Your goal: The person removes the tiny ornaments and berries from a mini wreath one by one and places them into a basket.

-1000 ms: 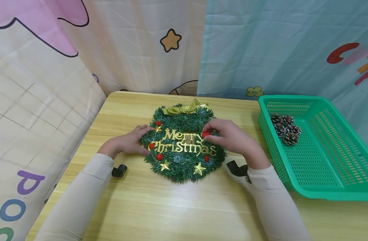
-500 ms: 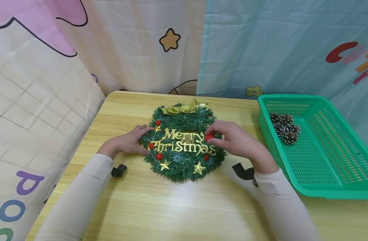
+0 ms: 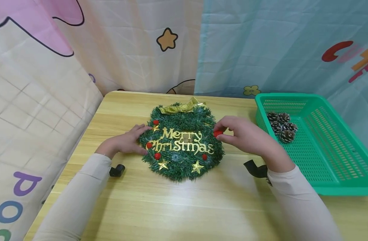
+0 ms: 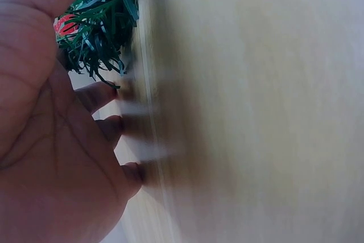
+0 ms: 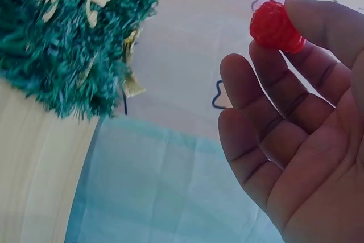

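The right hand (image 3: 245, 136) pinches a bumpy red plastic berry (image 5: 274, 25) between thumb and fingers, apart from the right side of the round green tinsel wreath (image 3: 178, 172). The left hand (image 3: 126, 141), fingers spread, touches its left edge. At right, the beige right sleeve (image 3: 302, 197) partly blocks a green plastic basket (image 3: 346, 191) of frosted brown pinecones (image 3: 287, 136).

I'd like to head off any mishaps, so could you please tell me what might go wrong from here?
The right hand pinches the small red berry ornament, which could slip and drop. The left hand is at the left edge of the wreath, so the other side might lift or shift if pressed. In the head view, the right sleeve overlaps the green basket, so the arm might bump it.
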Available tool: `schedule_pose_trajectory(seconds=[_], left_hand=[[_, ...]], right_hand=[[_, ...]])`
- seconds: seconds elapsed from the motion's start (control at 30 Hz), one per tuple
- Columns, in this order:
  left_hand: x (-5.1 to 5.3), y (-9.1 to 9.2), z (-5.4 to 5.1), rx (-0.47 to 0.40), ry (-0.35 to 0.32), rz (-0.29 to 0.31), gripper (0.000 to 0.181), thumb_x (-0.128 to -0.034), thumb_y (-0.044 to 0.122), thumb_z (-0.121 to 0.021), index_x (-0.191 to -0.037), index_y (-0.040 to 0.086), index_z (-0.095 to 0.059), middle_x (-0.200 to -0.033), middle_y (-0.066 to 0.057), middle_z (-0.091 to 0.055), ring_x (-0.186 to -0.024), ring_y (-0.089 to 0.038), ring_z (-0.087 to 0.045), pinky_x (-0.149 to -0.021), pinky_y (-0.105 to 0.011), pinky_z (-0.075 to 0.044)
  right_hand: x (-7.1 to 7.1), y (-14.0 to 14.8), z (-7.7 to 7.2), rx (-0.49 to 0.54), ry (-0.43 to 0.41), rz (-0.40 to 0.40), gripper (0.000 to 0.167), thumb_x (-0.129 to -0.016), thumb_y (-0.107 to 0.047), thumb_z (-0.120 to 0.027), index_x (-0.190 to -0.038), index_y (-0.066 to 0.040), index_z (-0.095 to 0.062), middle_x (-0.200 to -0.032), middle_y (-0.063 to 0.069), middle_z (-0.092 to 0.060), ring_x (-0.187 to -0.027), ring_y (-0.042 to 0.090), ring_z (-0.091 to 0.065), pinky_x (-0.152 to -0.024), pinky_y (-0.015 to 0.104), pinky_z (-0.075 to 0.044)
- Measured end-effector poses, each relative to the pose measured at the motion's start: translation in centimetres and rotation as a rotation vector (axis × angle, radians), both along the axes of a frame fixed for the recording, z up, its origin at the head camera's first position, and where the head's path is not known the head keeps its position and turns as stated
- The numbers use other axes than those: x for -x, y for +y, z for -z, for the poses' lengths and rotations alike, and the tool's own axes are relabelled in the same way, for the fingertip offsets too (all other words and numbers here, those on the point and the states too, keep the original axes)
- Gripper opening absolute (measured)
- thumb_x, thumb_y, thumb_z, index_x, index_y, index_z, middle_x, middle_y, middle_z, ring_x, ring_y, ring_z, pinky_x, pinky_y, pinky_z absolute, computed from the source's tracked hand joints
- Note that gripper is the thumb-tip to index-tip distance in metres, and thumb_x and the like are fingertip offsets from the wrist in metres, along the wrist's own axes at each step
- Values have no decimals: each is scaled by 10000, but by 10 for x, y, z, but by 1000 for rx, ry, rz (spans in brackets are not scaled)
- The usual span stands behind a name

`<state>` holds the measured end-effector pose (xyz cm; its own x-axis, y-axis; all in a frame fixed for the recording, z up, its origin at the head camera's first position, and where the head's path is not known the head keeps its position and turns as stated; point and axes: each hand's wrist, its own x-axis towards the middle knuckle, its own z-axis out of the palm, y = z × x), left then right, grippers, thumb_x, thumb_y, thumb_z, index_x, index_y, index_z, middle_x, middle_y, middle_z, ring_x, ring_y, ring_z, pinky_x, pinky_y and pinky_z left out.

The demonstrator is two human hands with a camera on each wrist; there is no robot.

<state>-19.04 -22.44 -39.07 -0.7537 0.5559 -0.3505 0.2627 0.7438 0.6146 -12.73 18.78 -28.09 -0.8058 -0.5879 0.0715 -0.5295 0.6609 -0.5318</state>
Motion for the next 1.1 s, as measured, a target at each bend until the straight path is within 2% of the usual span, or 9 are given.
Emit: schedule_pose_trajectory(seconds=[0.5,0.73,1.1], left_hand=[[0,-2,-1,-7,3,2,996,-819,400,-811,-1585,214,-203,-1637,-203,45,-1469,-475,34,-1082,-728,-147],[1,0,1,-12,1,11,994,-816,387,-816,-1583,212,-208,-1636,-205,36,-1466,-483,-1,-1087,-714,-168],[-1,-1,0,-7,0,3,997,-816,374,-816,-1586,210,-203,-1637,-205,36,-1469,-476,12,-1088,-715,-160]], right_hand=[[2,32,-23,-84,-84,105,122,-955,-131,-681,-1077,-137,-676,-1022,-21,-675,-971,162,-616,-770,377,-524],[-2,50,-33,-151,-55,99,130,-939,-132,-702,-1065,-158,-681,-1005,-53,-668,-918,137,-599,-719,352,-518],[-2,75,-37,-240,-5,93,161,-917,-137,-730,-1068,-159,-678,-1001,-72,-652,-912,132,-579,-743,357,-519]])
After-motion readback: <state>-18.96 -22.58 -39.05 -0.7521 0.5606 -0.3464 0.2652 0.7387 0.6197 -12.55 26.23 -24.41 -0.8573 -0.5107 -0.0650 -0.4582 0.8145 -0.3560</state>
